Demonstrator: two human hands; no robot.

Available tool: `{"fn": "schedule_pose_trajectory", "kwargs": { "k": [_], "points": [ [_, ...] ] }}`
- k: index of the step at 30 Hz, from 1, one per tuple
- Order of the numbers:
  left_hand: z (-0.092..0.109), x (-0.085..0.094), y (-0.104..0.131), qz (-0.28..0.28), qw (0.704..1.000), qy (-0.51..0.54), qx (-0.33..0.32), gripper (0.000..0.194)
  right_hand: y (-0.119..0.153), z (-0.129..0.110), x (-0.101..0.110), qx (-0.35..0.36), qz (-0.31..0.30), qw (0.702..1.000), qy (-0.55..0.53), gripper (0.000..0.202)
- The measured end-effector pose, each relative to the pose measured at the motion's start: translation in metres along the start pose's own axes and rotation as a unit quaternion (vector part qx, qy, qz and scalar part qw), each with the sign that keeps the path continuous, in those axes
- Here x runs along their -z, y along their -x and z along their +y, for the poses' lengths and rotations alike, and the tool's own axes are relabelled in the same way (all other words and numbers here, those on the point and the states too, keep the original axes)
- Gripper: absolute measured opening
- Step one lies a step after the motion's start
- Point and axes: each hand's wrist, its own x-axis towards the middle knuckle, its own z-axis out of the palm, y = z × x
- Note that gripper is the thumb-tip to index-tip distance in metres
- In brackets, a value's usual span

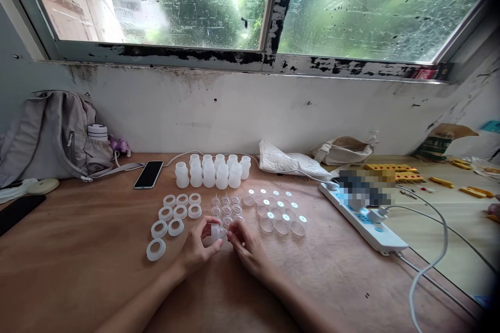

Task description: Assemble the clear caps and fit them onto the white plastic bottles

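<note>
My left hand (200, 244) grips a translucent screw ring (215, 232) by its rim, turned on edge. A clear bottle nipple (223, 233) pokes out of the ring toward the right. At its tip, the fingers of my right hand (246, 244) are pinched together; how much of the nipple they hold is hidden. More white rings (180, 212) lie in rows to the left. Just beyond my hands stand several clear nipples (225, 210), partly covered by my fingers. Clear round caps (282, 226) with white discs (286, 217) are set out in rows to the right.
Frosted small bottles (209, 174) stand in two rows at the back. A phone (149, 175) lies left of them, near a grey backpack (58, 132). On the right are a power strip (375, 234) with cables, a white plastic package (289, 161) and yellow pieces (441, 182).
</note>
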Motion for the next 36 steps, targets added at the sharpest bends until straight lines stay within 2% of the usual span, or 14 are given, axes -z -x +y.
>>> {"fn": "schedule_pose_trajectory", "kwargs": {
  "k": [6, 13, 15, 17, 20, 22, 25, 28, 30, 32, 36],
  "points": [
    [0.003, 0.002, -0.001, 0.017, 0.999, -0.043, -0.028, 0.031, 0.0, 0.003, 0.0, 0.009, 0.013, 1.0, 0.021, 0.012],
    [0.011, 0.006, 0.003, 0.006, 0.988, -0.139, -0.061, 0.03, 0.0, 0.001, 0.006, 0.031, 0.027, 0.999, 0.034, 0.018],
    [0.013, 0.009, 0.002, 0.03, 0.984, -0.154, -0.08, 0.027, 0.0, 0.002, 0.008, 0.023, 0.038, 0.998, 0.038, 0.022],
    [0.013, 0.015, -0.002, 0.087, 0.978, -0.168, -0.086, 0.024, 0.0, 0.004, 0.009, 0.014, 0.047, 0.998, 0.044, 0.025],
    [0.012, 0.035, -0.019, 0.188, 0.956, -0.216, -0.064, 0.021, 0.0, 0.007, 0.008, 0.015, 0.047, 0.997, 0.057, 0.026],
    [0.008, 0.055, -0.038, 0.226, 0.936, -0.264, -0.053, 0.024, 0.0, 0.008, 0.007, 0.022, 0.048, 0.996, 0.065, 0.025],
    [-0.004, 0.089, -0.072, 0.256, 0.904, -0.342, 0.009, 0.047, 0.0, 0.011, 0.006, 0.029, 0.054, 0.995, 0.073, 0.021],
    [-0.02, 0.116, -0.101, 0.262, 0.897, -0.352, 0.054, 0.062, -0.001, 0.014, 0.005, 0.028, 0.062, 0.995, 0.076, 0.019],
    [-0.03, 0.127, -0.114, 0.255, 0.898, -0.35, 0.084, 0.065, -0.002, 0.015, 0.006, 0.024, 0.069, 0.995, 0.074, 0.02],
    [-0.038, 0.131, -0.121, 0.243, 0.9, -0.343, 0.112, 0.059, -0.003, 0.016, 0.006, 0.023, 0.074, 0.995, 0.067, 0.02],
    [-0.035, 0.132, -0.121, 0.242, 0.904, -0.329, 0.129, 0.045, -0.004, 0.015, 0.008, 0.02, 0.077, 0.995, 0.061, 0.019]
  ]
}}
